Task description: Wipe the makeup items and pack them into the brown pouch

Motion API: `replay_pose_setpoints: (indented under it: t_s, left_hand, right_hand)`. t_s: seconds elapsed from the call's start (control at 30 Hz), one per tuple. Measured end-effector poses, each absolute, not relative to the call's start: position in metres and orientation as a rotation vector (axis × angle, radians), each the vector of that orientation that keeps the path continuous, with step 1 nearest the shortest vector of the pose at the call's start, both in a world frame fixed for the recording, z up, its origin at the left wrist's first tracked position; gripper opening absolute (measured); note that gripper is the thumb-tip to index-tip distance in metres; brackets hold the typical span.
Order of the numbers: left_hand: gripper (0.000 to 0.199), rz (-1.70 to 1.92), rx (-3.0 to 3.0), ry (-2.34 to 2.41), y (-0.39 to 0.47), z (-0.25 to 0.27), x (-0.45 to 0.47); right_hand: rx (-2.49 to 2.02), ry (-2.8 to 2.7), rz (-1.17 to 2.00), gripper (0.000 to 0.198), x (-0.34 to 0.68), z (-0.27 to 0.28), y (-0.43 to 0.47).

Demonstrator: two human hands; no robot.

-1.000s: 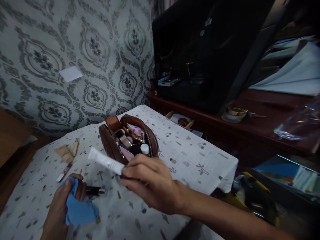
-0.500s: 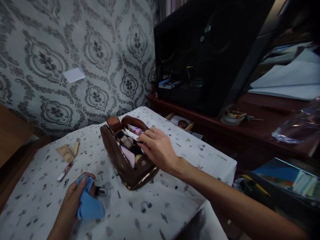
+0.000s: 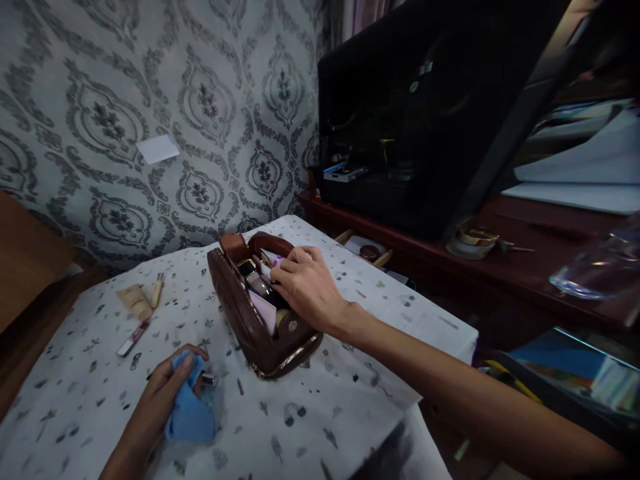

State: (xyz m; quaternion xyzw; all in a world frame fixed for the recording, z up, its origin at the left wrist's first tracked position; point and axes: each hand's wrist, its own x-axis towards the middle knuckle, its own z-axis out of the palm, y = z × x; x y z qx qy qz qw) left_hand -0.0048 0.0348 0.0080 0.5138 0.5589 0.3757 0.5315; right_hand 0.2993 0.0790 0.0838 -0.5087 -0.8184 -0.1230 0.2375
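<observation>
An unzipped brown cosmetic bag stands on the table, filled with make-up items, among them a pale pink flat item. My right hand reaches into it from the right, its fingers closed on a white tube that is mostly hidden. To the left of the bag, my left hand is wrapped round a blue cloth. A silver-ended dark item shows beside those fingers; I cannot tell whether it is held or lying there.
A beige squeeze tube, a slim yellowish tube and a lip gloss lie on the patterned tablecloth. On the right, a dark red cabinet shelf holds papers and a jar. An open drawer sits behind the table.
My right hand has moved lower into the bag, and less of the white tube shows. My left hand keeps the cloth. The whole view has shifted slightly.
</observation>
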Motion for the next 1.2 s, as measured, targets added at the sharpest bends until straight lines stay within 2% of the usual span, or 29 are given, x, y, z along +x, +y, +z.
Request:
replay_pose_setpoints:
  t_s: [0.23, 0.37, 0.63, 0.77, 0.87, 1.07, 1.2]
  left_hand:
    - [0.051, 0.886, 1.224, 1.313, 0.034, 0.007, -0.004]
    - [0.052, 0.861, 1.246, 1.322, 0.035, 0.005, -0.006]
    - [0.057, 0.945, 1.279, 1.443, 0.046, 0.006, -0.019]
    - [0.057, 1.155, 1.354, 1.629, 0.058, 0.009, -0.035]
    - [0.050, 1.238, 1.561, 1.921, 0.065, 0.006, -0.058]
    - [0.032, 1.007, 1.760, 2.489, 0.071, -0.011, -0.105]
    - [0.037, 0.893, 1.745, 2.627, 0.082, -0.026, -0.118]
  right_hand:
    - [-1.439, -2.289, -0.324, 0.012, 0.294, 0.085, 0.088]
    - [-1.314, -2.173, -0.230, 0.022, 0.300, 0.078, 0.091]
    - [-1.069, -1.818, -0.091, 0.028, 0.305, 0.077, 0.083]
    - [-0.870, -1.785, -0.125, 0.031, 0.294, 0.080, 0.067]
    - [-0.713, -1.815, -0.124, 0.035, 0.280, 0.083, 0.054]
    - [-0.463, -1.882, -0.168, 0.038, 0.243, 0.081, 0.027]
    - [-0.368, -1.934, -0.057, 0.035, 0.209, 0.059, 0.023]
